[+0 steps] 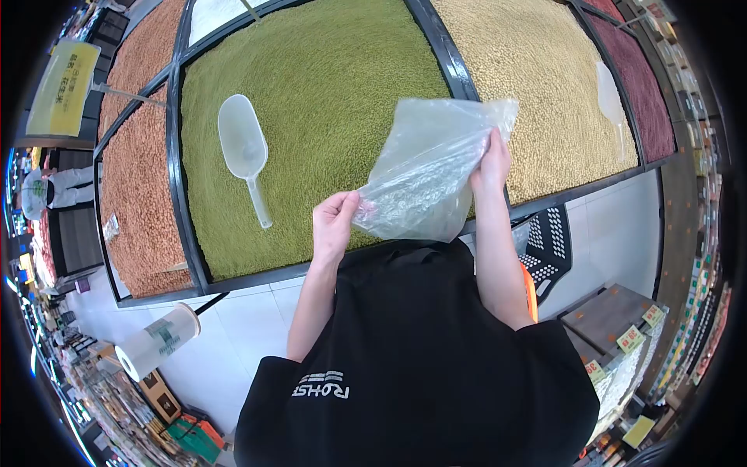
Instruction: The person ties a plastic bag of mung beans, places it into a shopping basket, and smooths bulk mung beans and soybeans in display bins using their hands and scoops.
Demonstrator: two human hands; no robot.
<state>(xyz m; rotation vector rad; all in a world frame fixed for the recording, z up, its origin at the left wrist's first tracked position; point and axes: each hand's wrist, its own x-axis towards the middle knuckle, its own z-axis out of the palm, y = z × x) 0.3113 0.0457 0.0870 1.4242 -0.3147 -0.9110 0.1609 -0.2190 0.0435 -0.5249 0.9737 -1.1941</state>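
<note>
A clear plastic bag [424, 175] is stretched between my two hands above the front edge of the bulk bins. My left hand [334, 222] pinches its lower left corner between thumb and fingers. At the upper right, my right hand [492, 163] grips the bag's other side. The bag looks flat, with nothing visible inside. Beneath and behind it lie green mung beans [311, 101]. On those beans, left of the bag, rests a white plastic scoop [243, 140], its handle pointing toward me.
Pale yellow beans [537, 93] fill the bin to the right, with another scoop [611, 93] on them. Reddish peanuts [140, 194] lie in the left bin. A plastic bag roll [159, 340] hangs at the front left. A person [58, 191] stands far left. A black perforated basket [545, 249] is below right.
</note>
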